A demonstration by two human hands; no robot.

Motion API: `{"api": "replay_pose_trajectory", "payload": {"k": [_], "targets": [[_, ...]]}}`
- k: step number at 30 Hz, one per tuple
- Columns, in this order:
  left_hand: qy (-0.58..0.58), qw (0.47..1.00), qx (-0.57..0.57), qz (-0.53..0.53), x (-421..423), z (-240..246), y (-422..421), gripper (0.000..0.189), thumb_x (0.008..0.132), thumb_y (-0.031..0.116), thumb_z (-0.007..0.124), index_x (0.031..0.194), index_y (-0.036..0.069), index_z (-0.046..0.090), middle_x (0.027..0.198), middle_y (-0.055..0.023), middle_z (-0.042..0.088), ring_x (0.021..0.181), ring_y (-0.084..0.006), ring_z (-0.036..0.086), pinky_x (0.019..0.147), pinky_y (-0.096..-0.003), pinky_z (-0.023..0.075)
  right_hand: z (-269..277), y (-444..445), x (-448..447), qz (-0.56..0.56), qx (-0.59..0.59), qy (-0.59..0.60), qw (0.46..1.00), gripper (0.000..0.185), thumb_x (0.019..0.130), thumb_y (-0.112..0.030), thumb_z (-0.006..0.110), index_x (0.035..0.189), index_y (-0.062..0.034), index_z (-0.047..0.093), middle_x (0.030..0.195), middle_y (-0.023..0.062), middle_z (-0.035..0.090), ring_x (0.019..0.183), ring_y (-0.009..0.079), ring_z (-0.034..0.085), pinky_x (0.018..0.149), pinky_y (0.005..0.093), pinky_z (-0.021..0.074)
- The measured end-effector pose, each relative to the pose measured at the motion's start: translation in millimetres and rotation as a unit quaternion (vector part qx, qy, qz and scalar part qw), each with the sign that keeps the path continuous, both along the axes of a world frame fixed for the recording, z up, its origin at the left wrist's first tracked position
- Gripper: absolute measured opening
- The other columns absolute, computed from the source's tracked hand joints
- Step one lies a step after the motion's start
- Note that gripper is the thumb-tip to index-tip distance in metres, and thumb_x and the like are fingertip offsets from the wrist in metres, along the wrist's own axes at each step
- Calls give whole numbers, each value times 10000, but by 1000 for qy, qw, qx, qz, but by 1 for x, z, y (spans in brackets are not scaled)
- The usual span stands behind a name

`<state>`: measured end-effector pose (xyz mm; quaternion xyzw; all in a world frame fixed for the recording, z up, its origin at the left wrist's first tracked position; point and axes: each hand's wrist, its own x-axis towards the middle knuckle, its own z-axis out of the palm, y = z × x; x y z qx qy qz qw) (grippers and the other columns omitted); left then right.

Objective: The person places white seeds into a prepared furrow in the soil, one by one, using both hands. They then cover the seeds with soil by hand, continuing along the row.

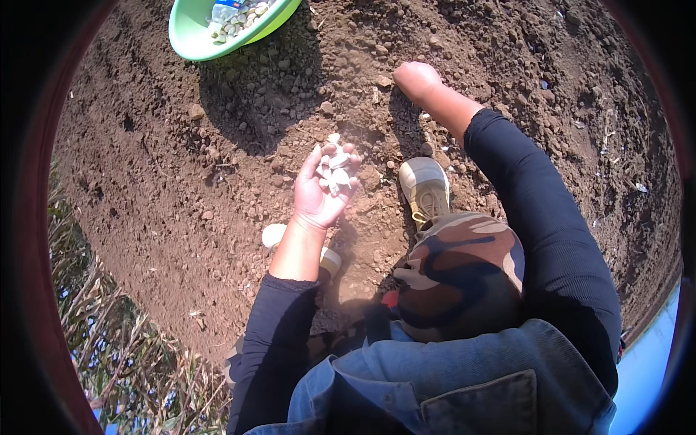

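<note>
Palm up, my left hand (321,190) cradles several pale garlic cloves (338,173) with the fingers curled around them. My right hand (417,80) is down at the loose brown soil (359,98), its back toward me. Its fingertips are hidden, so whether it holds a clove cannot be seen. Beyond my left hand, at the top of the view, a light green plastic basin (187,38) holds more cloves (244,22) and a clear plastic item with a blue label (225,8).
My right shoe (425,182) stands below my right hand, and my left shoe (274,236) is partly behind my left forearm. Dry stalks and leaves (130,348) border the soil at lower left. Clods (197,112) and pale scraps (641,187) dot the ground.
</note>
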<state>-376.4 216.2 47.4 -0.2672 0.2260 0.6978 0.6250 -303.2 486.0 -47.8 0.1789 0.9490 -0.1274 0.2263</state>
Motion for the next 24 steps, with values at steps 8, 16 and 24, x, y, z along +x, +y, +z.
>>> {"api": "replay_pose_trajectory", "payload": {"k": [8, 16, 24], "targets": [[16, 998, 42, -52, 6, 7, 3, 298, 956, 348, 459, 993, 88, 599, 1109, -145, 600, 978, -280, 584, 659, -361, 544, 66, -62, 10, -247, -722, 46, 645, 326, 950, -245, 531, 1259, -155, 582, 1095, 55, 654, 958, 112, 629, 838, 261, 519], [21, 998, 19, -59, 11, 5, 1, 333, 956, 371, 459, 988, 97, 645, 1075, -138, 621, 966, -281, 594, 568, -342, 580, 74, -63, 16, -150, -736, 52, 658, 333, 853, -125, 671, 1177, -59, 631, 985, 30, 682, 834, 56, 604, 752, 223, 503], [18, 996, -2, -92, 12, 0, -8, 305, 961, 333, 442, 1053, 71, 568, 1042, -128, 619, 903, -250, 620, 570, -324, 541, 68, -81, 23, -247, -780, 31, 574, 285, 868, -117, 649, 1139, -31, 638, 977, 38, 677, 854, 89, 608, 768, 232, 493]]}}
